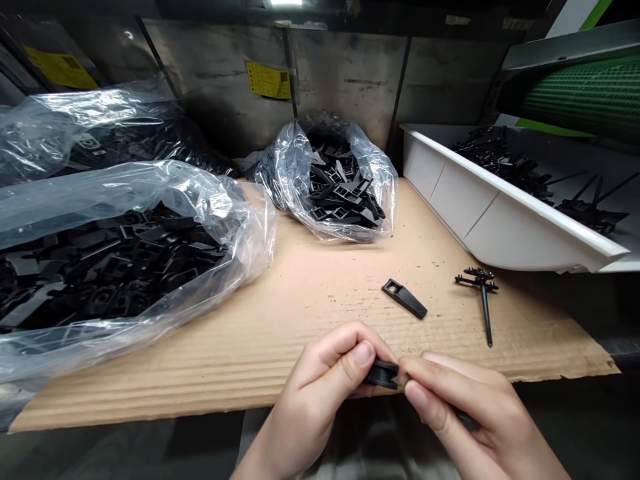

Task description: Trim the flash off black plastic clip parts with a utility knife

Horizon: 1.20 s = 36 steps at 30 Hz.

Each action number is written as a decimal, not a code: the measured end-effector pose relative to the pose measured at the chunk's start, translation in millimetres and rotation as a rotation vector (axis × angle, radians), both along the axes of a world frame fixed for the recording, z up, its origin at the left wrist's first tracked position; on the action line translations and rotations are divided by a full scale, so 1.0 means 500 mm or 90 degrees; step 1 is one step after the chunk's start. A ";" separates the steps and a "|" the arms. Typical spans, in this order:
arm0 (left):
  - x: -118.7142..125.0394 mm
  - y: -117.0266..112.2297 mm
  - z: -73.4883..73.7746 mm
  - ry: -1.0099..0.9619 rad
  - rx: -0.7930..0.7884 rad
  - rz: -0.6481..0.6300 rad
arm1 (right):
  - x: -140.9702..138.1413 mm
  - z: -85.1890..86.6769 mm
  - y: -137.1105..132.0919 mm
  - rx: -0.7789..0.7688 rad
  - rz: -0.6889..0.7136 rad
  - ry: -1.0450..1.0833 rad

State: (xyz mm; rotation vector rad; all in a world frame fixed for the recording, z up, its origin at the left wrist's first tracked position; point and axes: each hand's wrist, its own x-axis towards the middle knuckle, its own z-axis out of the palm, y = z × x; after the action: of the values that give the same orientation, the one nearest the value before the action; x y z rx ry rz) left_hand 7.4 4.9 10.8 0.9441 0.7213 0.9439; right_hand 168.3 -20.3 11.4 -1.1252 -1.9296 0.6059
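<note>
Bare left hand (320,393), bare right hand (465,407), short-trimmed nails (364,353).

Your table (320,313) is topped with corrugated cardboard. On it, a clear plastic bag (245,227) slumps at your left and a second clear plastic bag (285,180) sits toward the back, both full of black plastic parts (110,273). Nearer you, a flat black plastic piece (405,300) lies left of a black moulded runner (485,313).

We look out from our own head, facing forward and down onto the cardboard sheet (280,333), close above its near edge, with our left hand (320,400) and right hand (465,407) at the bottom of the view.
</note>
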 end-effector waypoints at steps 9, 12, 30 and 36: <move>-0.004 0.008 0.001 0.073 0.108 -0.046 | 0.056 0.010 -0.001 -0.378 0.183 0.104; 0.000 0.007 0.000 0.070 0.061 -0.028 | 0.065 -0.004 -0.012 -0.285 0.103 0.139; 0.007 0.010 0.005 -0.009 -0.102 0.062 | 0.007 -0.032 0.000 0.076 -0.030 -0.088; 0.000 0.018 0.000 -0.043 -0.087 -0.006 | 0.005 -0.033 -0.002 0.091 -0.025 -0.100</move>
State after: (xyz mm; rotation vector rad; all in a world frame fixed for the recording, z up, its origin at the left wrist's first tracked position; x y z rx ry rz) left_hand 7.3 13.6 11.0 0.7910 0.7138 0.9027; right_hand 170.9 -21.4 -5.1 -1.1454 -2.0432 0.3604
